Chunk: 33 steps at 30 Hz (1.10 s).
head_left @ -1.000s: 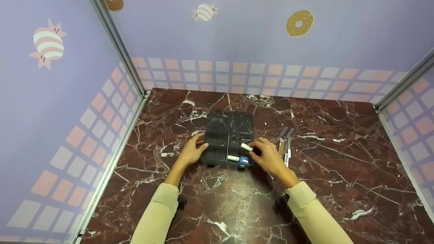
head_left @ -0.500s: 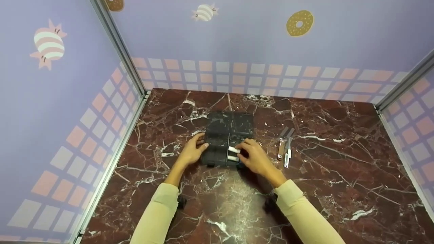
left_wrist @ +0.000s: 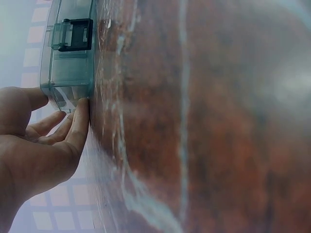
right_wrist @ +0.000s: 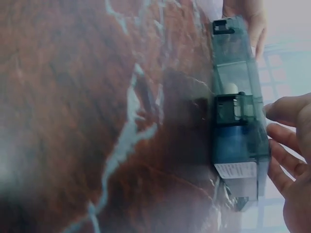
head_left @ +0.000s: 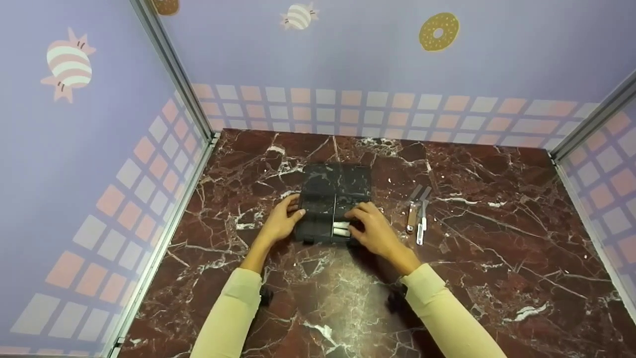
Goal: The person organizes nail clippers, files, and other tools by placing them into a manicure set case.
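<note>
A: Two hands are on the box, yours, one at each side. Your left hand (head_left: 280, 223) rests against the left wall of the clear, dark-tinted compartment box (head_left: 325, 196) with relaxed, nearly straight fingers; it holds nothing.

B: And my right hand?

A: Your right hand (head_left: 373, 231) lies over the near right compartment, fingers bent down into it onto a white cylinder (head_left: 341, 225). A second white cylinder (head_left: 341, 232) lies just beside it, nearer to you. From the head view your fingertips touch the first one, but I cannot tell whether they pinch it or only press on it.

B: Where is the box?

A: It sits on the red-brown marble table (head_left: 497, 248), about mid-table, slightly left of centre. Its lid (head_left: 338, 179) is open and lies flat on the far side. The right wrist view shows the box's near wall (right_wrist: 238, 131) with two black latches, something blue inside the right compartment, and a white label near the right corner. The left wrist view shows your left fingers (left_wrist: 77, 128) touching the box's left corner where it meets the table.

B: Anything else nearby?

A: To the right of the box, apart from your right hand, two slim tools (head_left: 416, 216) lie side by side on the table, pointing away from you. Pale yellow sleeves (head_left: 226, 318) cover both forearms.
</note>
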Motion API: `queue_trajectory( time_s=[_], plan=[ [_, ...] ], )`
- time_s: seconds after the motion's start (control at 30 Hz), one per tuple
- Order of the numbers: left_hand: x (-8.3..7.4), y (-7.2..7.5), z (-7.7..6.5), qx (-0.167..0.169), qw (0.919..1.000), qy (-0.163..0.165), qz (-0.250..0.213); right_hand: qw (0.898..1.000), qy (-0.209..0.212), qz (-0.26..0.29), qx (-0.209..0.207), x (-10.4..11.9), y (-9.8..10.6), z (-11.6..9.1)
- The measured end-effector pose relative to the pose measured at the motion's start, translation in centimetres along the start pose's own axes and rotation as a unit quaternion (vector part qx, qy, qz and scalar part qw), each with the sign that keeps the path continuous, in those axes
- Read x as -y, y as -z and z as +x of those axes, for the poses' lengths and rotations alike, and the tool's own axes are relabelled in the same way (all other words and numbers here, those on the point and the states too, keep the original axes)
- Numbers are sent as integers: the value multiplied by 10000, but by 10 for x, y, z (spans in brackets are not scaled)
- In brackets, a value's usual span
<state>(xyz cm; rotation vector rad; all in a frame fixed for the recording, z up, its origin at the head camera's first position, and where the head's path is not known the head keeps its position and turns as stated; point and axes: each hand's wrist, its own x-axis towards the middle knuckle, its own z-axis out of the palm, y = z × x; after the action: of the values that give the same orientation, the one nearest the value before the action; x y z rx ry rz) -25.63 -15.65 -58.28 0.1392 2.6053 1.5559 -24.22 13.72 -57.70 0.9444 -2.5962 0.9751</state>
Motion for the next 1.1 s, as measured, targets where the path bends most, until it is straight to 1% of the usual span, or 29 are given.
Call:
queue_trajectory(
  time_s=[0.17, 0.33, 0.43, 0.6, 0.7, 0.8, 0.9, 1.1],
  plan=[
    [0, -1, 1, -34, 10000, 39, 39, 10000, -38, 48, -58, -5, 11, -4],
    [0, -1, 1, -40, 10000, -32, 32, 9995, -104, -36, -289, -17, 23, -16],
    [1, -1, 2, -32, 10000, -85, 38, 9987, -284, -37, -427, -26, 32, -25],
    [3, -1, 2, -16, 10000, -27, 78, 9962, -704, 31, -521, -43, 49, -38],
    [3, -1, 2, 14, 9999, 11, 149, 9950, -801, 0, -593, -53, 59, -47],
    [3, -1, 1, 50, 9998, 50, 164, 9949, -772, -104, -648, -62, 66, -55],
    [3, 0, 1, 66, 9999, 67, 102, 9951, -762, -185, -608, -69, 70, -64],
    [3, -1, 1, 39, 10000, 40, 58, 9942, -765, -350, -677, -82, 74, -80]
  ],
)
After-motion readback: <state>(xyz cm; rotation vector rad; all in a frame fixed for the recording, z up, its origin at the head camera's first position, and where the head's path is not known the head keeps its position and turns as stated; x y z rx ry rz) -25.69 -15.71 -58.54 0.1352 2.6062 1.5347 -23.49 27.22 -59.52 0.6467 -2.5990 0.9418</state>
